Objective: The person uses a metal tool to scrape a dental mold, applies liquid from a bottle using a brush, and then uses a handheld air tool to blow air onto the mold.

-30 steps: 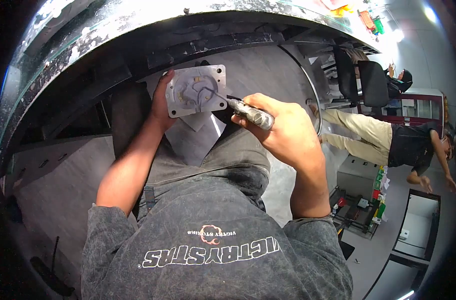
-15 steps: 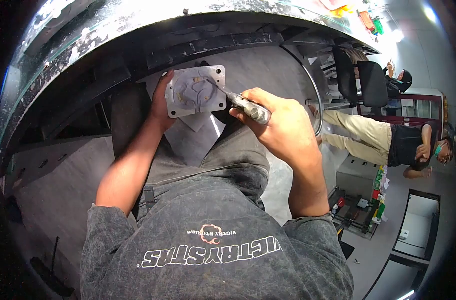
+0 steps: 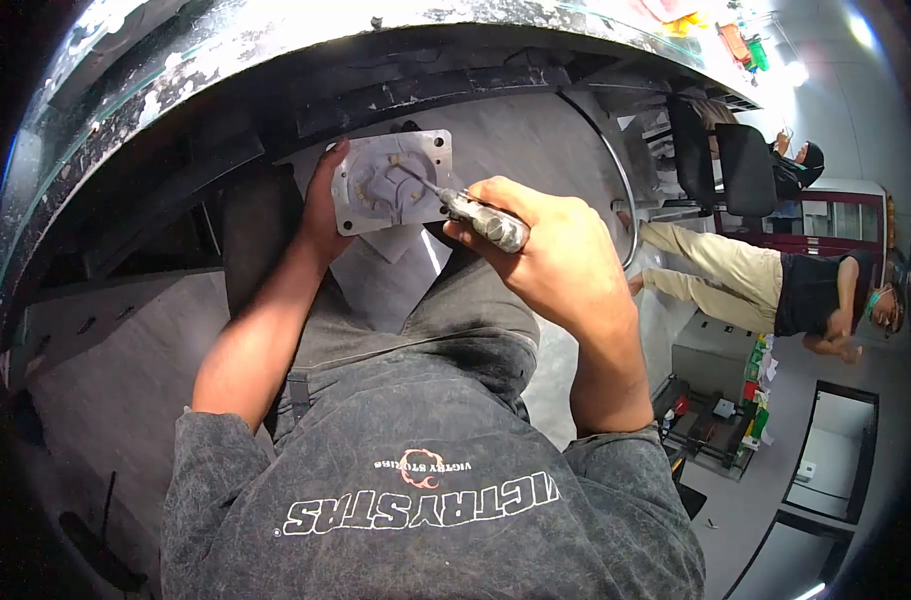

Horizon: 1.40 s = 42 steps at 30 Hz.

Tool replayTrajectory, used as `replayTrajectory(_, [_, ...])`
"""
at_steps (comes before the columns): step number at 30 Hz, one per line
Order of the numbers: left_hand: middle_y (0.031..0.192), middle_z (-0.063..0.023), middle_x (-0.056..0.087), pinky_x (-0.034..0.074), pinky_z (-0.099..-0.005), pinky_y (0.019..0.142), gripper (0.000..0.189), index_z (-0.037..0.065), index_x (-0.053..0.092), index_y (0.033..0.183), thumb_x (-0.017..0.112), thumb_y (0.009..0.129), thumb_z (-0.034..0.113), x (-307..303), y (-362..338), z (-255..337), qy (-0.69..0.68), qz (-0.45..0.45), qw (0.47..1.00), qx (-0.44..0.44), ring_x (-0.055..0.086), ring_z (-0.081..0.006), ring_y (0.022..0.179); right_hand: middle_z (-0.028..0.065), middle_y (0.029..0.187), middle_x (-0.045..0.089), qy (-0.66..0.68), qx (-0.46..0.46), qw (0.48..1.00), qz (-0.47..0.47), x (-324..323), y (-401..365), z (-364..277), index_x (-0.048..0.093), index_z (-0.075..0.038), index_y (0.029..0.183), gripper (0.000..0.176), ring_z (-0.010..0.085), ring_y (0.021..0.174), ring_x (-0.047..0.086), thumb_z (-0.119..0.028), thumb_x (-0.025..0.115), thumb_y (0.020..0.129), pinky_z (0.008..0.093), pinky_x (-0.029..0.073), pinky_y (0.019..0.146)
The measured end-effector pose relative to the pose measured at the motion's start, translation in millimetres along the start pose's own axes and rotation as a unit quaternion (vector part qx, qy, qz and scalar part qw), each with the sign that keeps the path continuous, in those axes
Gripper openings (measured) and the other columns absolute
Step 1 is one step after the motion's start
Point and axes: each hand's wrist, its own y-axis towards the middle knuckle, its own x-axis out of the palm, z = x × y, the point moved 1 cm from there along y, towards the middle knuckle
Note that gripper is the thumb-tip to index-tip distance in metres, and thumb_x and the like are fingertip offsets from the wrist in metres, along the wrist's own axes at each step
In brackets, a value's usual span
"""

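Observation:
My left hand (image 3: 324,205) grips the left edge of a square metal plate (image 3: 431,147) with holes at its corners. The plate is held up over my lap, its face toward me. Its round grey middle carries curved shapes and a few small brass-coloured spots. My right hand (image 3: 551,235) is wrapped round a hand tool (image 3: 491,222) with a thick, worn grey-and-black handle. The tool's thin shaft points up and left over the plate, its tip near a brass-coloured spot in the upper middle. Fingers of my left hand behind the plate are hidden.
A worn bench edge (image 3: 276,62) runs across the top. A pale sheet (image 3: 381,280) lies on my lap under the plate. A curved metal tube (image 3: 621,165) and a black chair (image 3: 746,170) stand to the right. Two other people are there, one standing (image 3: 816,290).
My right hand and the tool have shifted slightly left, and the tip has moved up and left across the plate's middle. My left hand and the plate stay nearly still.

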Motion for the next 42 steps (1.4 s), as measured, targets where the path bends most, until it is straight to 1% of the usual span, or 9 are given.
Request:
replayTrajectory(7, [0.137, -0.0178, 0.062, 0.048, -0.0480, 0.109, 0.071, 0.001, 0.053, 0.143, 0.037, 0.103, 0.057, 8, -5, 2, 0.024, 0.013, 1.000, 0.014, 0.063, -0.0314, 0.125, 0.0146, 0.090, 0.074, -0.007, -0.007, 1.000, 0.017, 1, -4, 0, 0.071, -0.008, 0.106, 0.028, 0.0336, 0.082, 0.074, -0.025, 0.081, 0.086, 0.0372, 0.056, 0.067])
replayTrajectory(18, [0.137, -0.0185, 0.062, 0.048, -0.0487, 0.109, 0.071, 0.001, 0.052, 0.144, 0.035, 0.104, 0.056, -2, 1, -1, 0.004, -0.021, 1.000, -0.002, 0.062, -0.0325, 0.127, 0.0137, 0.091, 0.075, -0.016, -0.010, 0.998, 0.056, 0, -3, -3, 0.071, -0.010, 0.108, 0.026, 0.0328, 0.082, 0.075, -0.023, 0.080, 0.087, 0.0371, 0.057, 0.067])
replayTrajectory(24, [0.137, -0.0183, 0.062, 0.048, -0.0478, 0.110, 0.070, 0.001, 0.051, 0.144, 0.034, 0.104, 0.056, 2, -4, 1, -0.009, -0.017, 1.000, -0.009, 0.062, -0.0315, 0.126, 0.0141, 0.093, 0.075, 0.009, -0.024, 0.999, 0.032, 4, -1, -1, 0.071, -0.010, 0.108, 0.027, 0.0330, 0.084, 0.075, -0.023, 0.080, 0.087, 0.0373, 0.057, 0.068])
replayTrajectory(28, [0.137, -0.0182, 0.062, 0.049, -0.0480, 0.109, 0.069, 0.001, 0.052, 0.144, 0.034, 0.105, 0.054, 1, -5, 1, -0.011, -0.043, 0.999, -0.010, 0.063, -0.0313, 0.126, 0.0142, 0.092, 0.075, 0.003, -0.012, 0.998, 0.055, 7, 2, -3, 0.070, -0.009, 0.108, 0.028, 0.0330, 0.083, 0.074, -0.024, 0.081, 0.087, 0.0371, 0.056, 0.068])
replayTrajectory(30, [0.136, -0.0184, 0.062, 0.049, -0.0477, 0.109, 0.067, 0.000, 0.052, 0.143, 0.035, 0.106, 0.052, -1, -2, -1, -0.014, -0.020, 1.000, -0.002, 0.062, -0.0313, 0.126, 0.0143, 0.091, 0.075, 0.019, -0.033, 0.999, 0.008, 9, 2, -4, 0.070, -0.009, 0.108, 0.028, 0.0330, 0.082, 0.074, -0.025, 0.080, 0.088, 0.0371, 0.056, 0.068])
replayTrajectory(33, [0.136, -0.0188, 0.063, 0.049, -0.0477, 0.109, 0.066, -0.001, 0.052, 0.142, 0.036, 0.106, 0.052, -7, 0, -2, -0.018, -0.036, 0.999, 0.005, 0.063, -0.0315, 0.125, 0.0144, 0.090, 0.074, 0.011, -0.021, 0.999, 0.042, 10, 3, -7, 0.070, -0.008, 0.107, 0.028, 0.0332, 0.081, 0.074, -0.026, 0.080, 0.088, 0.0369, 0.056, 0.068])
replayTrajectory(37, [0.136, -0.0190, 0.062, 0.049, -0.0473, 0.109, 0.067, -0.001, 0.052, 0.142, 0.035, 0.106, 0.052, -4, 1, -4, -0.025, -0.020, 0.999, 0.007, 0.063, -0.0319, 0.125, 0.0146, 0.090, 0.074, 0.018, -0.035, 0.999, 0.013, 14, 3, -7, 0.070, -0.008, 0.107, 0.028, 0.0334, 0.081, 0.074, -0.026, 0.080, 0.088, 0.0372, 0.056, 0.067])
replayTrajectory(39, [0.137, -0.0194, 0.062, 0.047, -0.0470, 0.111, 0.068, -0.002, 0.051, 0.143, 0.033, 0.106, 0.052, -1, -2, -1, -0.016, -0.062, 0.998, 0.010, 0.062, -0.0321, 0.126, 0.0150, 0.090, 0.074, 0.025, -0.052, 0.997, 0.045, 14, 4, -10, 0.069, -0.007, 0.107, 0.028, 0.0335, 0.081, 0.074, -0.025, 0.080, 0.089, 0.0370, 0.056, 0.068])
replayTrajectory(42, [0.138, -0.0199, 0.061, 0.045, -0.0466, 0.113, 0.069, -0.002, 0.050, 0.144, 0.032, 0.106, 0.052, 6, -6, 1, 0.008, -0.031, 0.999, 0.011, 0.061, -0.0321, 0.128, 0.0149, 0.090, 0.074, 0.018, -0.064, 0.997, 0.028, 18, 5, -8, 0.070, -0.008, 0.107, 0.028, 0.0331, 0.081, 0.074, -0.025, 0.080, 0.088, 0.0371, 0.056, 0.067])
